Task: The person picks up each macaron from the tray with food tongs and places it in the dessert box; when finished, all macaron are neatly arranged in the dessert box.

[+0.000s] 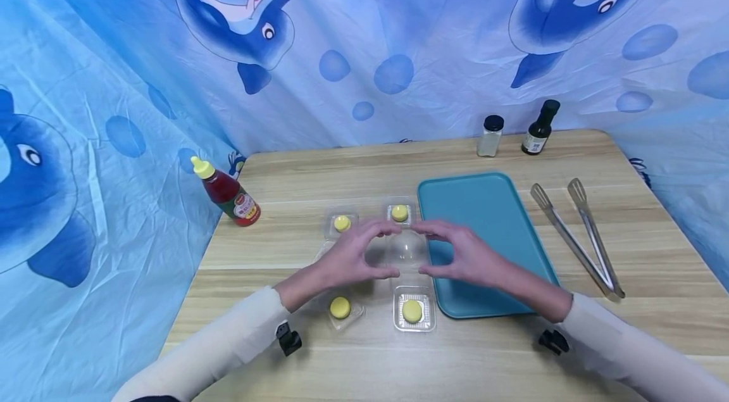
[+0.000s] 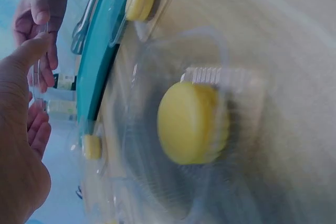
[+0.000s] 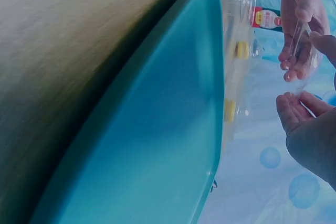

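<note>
Between my left hand (image 1: 355, 253) and right hand (image 1: 464, 253) is a thin clear plastic container (image 3: 299, 38), raised above the table. The fingers and thumb of each hand pinch its edges from opposite sides. Its outline is faint, and I cannot tell whether it is lid or base. Under and around the hands, several yellow macarons sit in clear plastic containers: one macaron (image 1: 412, 311) nearest me, another (image 1: 340, 307) near the left forearm, and two farther back, macaron (image 1: 399, 213) and macaron (image 1: 342, 223). The left wrist view shows a macaron (image 2: 189, 123) close up, partly behind clear plastic.
A teal tray (image 1: 484, 199) lies under the right forearm. Metal tongs (image 1: 586, 240) rest to its right. A shaker (image 1: 490, 136) and a dark bottle (image 1: 539, 128) stand at the back edge. A red sauce bottle (image 1: 230, 196) with a yellow cap is at the left.
</note>
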Demonstrator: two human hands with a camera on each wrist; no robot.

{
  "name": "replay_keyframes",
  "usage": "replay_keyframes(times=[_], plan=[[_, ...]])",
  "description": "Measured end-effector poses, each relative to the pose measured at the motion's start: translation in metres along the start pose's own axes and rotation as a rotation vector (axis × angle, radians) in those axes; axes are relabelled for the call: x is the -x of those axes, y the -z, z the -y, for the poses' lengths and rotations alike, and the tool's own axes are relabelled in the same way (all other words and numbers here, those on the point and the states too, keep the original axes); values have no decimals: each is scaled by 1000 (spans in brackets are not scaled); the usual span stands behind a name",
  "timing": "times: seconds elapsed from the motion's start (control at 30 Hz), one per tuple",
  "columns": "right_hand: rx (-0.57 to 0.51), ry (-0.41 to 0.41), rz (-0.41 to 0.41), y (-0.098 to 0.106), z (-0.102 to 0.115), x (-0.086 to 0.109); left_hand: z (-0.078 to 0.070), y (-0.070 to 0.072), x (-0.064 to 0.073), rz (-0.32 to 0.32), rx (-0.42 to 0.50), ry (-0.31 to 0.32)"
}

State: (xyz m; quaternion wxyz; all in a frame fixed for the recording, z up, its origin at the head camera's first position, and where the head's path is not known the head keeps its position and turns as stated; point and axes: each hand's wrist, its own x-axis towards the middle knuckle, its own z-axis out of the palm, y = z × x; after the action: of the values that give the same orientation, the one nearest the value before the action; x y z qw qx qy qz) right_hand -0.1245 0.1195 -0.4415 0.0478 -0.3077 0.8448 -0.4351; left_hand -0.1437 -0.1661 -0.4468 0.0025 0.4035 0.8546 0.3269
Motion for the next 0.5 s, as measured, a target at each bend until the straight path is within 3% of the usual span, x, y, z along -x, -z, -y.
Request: replay_keyframes(times=[0.33,0.5], plan=[[159,120,-36,-7,2,22,-8,-9,12,37,-59,-151],[209,197,-53,-16,-1,33,-12,-16,19,78,-74,-174]])
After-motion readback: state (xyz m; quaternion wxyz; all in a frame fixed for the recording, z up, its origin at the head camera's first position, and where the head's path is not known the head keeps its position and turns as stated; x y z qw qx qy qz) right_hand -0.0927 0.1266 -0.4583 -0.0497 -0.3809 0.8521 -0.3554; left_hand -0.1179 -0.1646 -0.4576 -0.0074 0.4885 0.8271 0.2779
